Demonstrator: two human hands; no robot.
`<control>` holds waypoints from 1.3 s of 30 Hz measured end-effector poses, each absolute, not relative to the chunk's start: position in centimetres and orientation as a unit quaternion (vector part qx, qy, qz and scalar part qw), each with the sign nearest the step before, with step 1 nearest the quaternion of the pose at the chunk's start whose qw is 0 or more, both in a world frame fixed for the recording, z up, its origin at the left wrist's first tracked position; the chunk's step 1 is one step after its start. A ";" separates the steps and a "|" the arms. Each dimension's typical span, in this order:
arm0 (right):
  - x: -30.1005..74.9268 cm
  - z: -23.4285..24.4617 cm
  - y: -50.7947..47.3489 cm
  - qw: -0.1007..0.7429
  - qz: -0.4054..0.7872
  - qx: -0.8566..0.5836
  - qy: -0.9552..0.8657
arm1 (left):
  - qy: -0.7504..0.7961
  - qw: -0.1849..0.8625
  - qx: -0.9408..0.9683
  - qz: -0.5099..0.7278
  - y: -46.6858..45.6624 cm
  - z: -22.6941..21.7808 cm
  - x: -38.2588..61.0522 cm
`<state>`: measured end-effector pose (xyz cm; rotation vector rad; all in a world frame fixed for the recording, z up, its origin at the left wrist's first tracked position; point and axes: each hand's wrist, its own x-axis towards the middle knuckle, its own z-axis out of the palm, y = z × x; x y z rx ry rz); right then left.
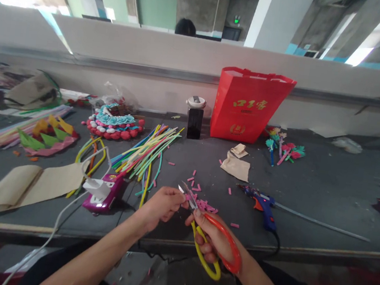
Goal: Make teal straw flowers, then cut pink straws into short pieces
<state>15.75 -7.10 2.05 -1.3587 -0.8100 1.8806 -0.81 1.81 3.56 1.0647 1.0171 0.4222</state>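
Note:
My right hand point(212, 237) grips a pair of scissors point(192, 201) with one red and one yellow handle. The blades are parted and point up to the left, by the fingertips of my left hand point(163, 206). That hand is closed in a pinch; a small pink strip point(186, 198) seems to be between thumb and finger, mostly covered by them. Under and beyond the blades lies a loose pile of short pink pieces point(205, 206), with several more scattered around. A blue glue gun point(265, 209) with a long clear stick rests to the right.
Coloured foam-like sticks point(150, 151) lie in a bundle at left, near a purple power strip point(103, 194) with a white plug and cable. Brown paper point(32, 185) is further left. A red bag point(250, 106), a bottle point(195, 115) and small flowers point(284, 147) stand or lie behind.

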 end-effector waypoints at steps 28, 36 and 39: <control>18.9 4.6 -3.6 0.445 0.379 -0.568 -0.579 | 0.292 0.866 0.385 0.128 1.8 3.7 0.8; 19.0 4.0 -4.3 0.436 0.373 -0.530 -0.625 | 0.286 0.877 0.376 0.085 1.7 3.8 1.2; 19.3 4.5 -4.4 0.443 0.377 -0.515 -0.630 | 0.296 0.859 0.410 0.085 2.0 4.4 1.1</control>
